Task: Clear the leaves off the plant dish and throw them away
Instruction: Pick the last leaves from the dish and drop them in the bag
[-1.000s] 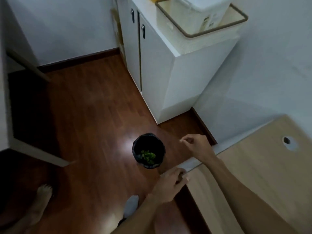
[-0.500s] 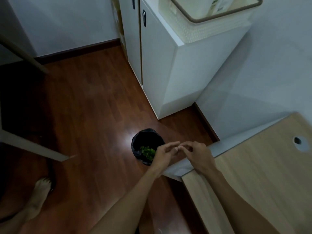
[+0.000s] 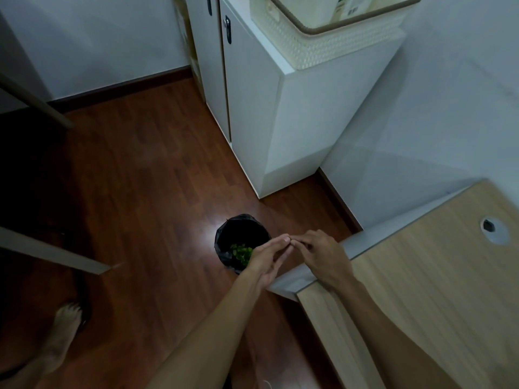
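**Hands meet above the bin, leaves lying inside it**

Beneath both hands runs a dark red-brown wooden floor (image 3: pixel 134 175) with a bright glare patch just left of the left hand (image 3: pixel 266 259). Under the right hand (image 3: pixel 323 255) and its forearm lies the corner of a pale wood-grain tabletop (image 3: pixel 421 290) with a grey edge; a round cable hole (image 3: pixel 494 226) sits well to the right of the hands. Beyond the hands stands a white cabinet (image 3: pixel 295 130) with dark door handles, carrying a cream woven basket (image 3: pixel 323 37) with a brown rim. White walls with a dark skirting board close the room behind and to the right. Far to the left and below the hands, a bare foot (image 3: pixel 66 329) rests on the floor.

Inside the basket stands a white container with dark print on it, too small and cut off to read.

The left hand has its fingers stretched out flat, palm turned toward the right; the right hand is loosely curled, back up. Their fingertips touch, or nearly so. Whether anything is pinched between them cannot be told.

Just beyond and left of the left hand, partly hidden by it, stands a small round bin (image 3: pixel 242 240) with a black liner. A clump of green leaves (image 3: pixel 240 252) lies in it
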Demonstrator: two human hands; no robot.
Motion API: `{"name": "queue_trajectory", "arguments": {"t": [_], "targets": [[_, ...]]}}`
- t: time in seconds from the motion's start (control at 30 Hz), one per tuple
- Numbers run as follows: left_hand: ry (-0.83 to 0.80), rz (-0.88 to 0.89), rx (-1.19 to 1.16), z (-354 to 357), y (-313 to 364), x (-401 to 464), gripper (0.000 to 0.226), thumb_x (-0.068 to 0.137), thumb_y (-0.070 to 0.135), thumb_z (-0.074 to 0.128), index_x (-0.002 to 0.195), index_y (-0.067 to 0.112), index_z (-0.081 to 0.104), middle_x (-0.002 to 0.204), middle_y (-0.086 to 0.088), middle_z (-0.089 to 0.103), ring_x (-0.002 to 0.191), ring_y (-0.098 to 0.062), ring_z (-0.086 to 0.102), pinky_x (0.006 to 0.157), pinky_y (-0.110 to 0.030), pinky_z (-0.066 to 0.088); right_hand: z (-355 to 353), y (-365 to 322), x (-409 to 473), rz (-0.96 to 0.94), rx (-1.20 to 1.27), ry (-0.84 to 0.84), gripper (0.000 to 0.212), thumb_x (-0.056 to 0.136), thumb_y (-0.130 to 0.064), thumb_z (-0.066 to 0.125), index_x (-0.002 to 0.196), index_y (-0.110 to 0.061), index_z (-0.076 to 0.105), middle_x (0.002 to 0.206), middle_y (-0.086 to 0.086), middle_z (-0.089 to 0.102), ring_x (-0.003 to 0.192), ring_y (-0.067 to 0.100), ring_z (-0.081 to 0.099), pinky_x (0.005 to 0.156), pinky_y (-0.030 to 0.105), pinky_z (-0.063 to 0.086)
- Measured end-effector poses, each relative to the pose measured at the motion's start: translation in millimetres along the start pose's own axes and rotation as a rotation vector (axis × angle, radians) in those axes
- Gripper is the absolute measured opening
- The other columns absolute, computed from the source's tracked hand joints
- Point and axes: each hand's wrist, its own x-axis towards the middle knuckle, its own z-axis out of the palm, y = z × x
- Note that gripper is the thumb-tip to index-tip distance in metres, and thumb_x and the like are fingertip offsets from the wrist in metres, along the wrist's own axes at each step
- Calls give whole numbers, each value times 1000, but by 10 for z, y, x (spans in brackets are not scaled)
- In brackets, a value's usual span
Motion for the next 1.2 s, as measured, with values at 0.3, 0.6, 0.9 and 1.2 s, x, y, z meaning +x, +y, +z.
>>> {"name": "queue_trajectory", "arguments": {"t": [0.3,0.6,0.9,1.2], "targets": [[149,104,390,-201,284,144,16,78,-11,70,94,-10,72,96,-23,72,86,-31,74,78,-31,62,20,-49,-4,75,21,57,27,95,-44,45,102,-32,68,74,-16,55,67,2,49,58,18,41],[340,203,994,-990,651,911,17,79,-5,67,91,3,75,83,-9,71,93,-30,71,89,-45,57,103,-5,9,243,78,113,59,90,-39,54,40,-11,38,35,-2,30,31,13,27,39,34,33],[357,158,1275,-1186,433,1720,27,85,11,58,107,18,72,116,-13,69,109,-30,64,97,-39,53,103,34,14,271,80,204,55,89,-31,57,40,-12,41,33,-1,36,31,16,36,39,33,38],[275,55,1355,-1140,585,1488,36,92,12,55,128,7,58,134,-14,59,125,-31,55,108,-40,43,69,6,24,284,71,259,53,89,-29,57,41,-13,41,35,-3,36,32,15,37,39,30,35]]}}
